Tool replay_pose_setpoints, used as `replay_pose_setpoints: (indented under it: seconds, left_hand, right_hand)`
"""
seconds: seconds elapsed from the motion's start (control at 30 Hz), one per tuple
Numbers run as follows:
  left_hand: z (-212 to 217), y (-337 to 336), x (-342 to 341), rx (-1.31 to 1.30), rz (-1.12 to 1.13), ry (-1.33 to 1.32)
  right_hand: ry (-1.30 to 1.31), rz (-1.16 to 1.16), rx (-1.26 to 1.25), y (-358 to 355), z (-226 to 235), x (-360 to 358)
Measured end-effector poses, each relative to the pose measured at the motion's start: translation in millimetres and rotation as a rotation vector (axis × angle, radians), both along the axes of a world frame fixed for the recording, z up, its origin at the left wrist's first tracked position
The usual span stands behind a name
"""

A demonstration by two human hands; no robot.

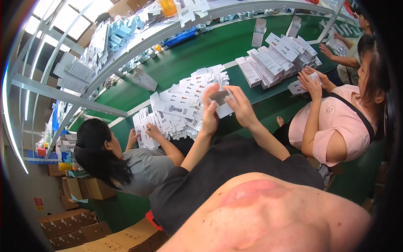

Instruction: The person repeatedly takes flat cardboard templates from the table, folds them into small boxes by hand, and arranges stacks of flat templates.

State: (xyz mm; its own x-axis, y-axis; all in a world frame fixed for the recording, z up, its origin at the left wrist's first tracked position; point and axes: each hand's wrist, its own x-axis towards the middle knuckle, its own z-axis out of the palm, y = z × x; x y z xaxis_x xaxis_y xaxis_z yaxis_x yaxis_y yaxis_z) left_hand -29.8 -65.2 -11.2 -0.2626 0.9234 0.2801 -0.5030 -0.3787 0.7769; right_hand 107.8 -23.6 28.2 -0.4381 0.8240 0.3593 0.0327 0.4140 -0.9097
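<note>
White carton (224,111) was up in front of the wearer's torso, between both hands, just off the near edge of the green work surface (184,54). One end was open toward the camera, grey interior visible. Left hand (209,114) was part-curled round the carton's left side, thumb at the open end. Right hand (243,110) was likewise part-curled on the right side, thumb at the rim, fingers along the outer wall. Both had hold of that one carton; exact fingertip contact behind it, can't tell.

Just beyond and left: loose heap of flat cartons (174,108), white, printed with product pictures, overlapping. Open carton (145,80) stood tilted past the heap. To the right: stack of filled-out cartons (273,63), with two open-topped uprights behind it, near one (259,33) and far one (294,27).

Person in grey (147,170) at left had their hands at the heap's edge. Person in pink (325,122) at right held another carton (297,87). Farther out: blue tray (180,38) under the shelf, brown cardboard boxes (71,224) lower left.
</note>
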Motion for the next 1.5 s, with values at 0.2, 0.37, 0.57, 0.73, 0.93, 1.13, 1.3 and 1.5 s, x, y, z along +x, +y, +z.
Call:
replay_pose_setpoints:
  seconds: [0.2,0.37,0.57,0.73,0.93,1.13,1.3,1.5]
  left_hand:
    - [2.7,-0.9,12.2,-0.116,0.092,0.316]
    - [-18.9,-0.5,8.2,0.061,-0.005,0.311]
    - [-9.8,-11.6,9.4,-0.033,0.051,0.434]
    - [11.1,-22.3,5.4,0.074,-0.054,0.123]
    - [-38.6,-22.1,-30.6,-0.158,0.23,1.127]
    - [-186.6,7.2,-115.4,-0.396,0.565,1.449]
    - [-228.8,-7.5,-119.8,-0.802,0.495,1.742]
    - [-214.7,-38.9,-76.4,-0.729,0.283,1.732]
  right_hand:
    - [0.149,-0.047,-0.239,-7.0,-26.2,-3.8]
    - [0.08,-0.021,-0.217,-3.2,-21.6,5.5]
    - [-0.096,-0.104,-0.078,-8.2,-17.5,0.4]
    - [0.192,0.098,-0.356,-2.6,-8.4,7.1]
    - [-0.208,-0.019,-0.01,-9.6,-26.5,4.4]
    - [-0.735,-0.217,0.184,86.1,-168.3,6.3]
    - [-1.133,-0.471,0.483,128.1,-230.3,24.2]
    - [-1.213,-0.503,0.515,170.2,-275.2,51.7]
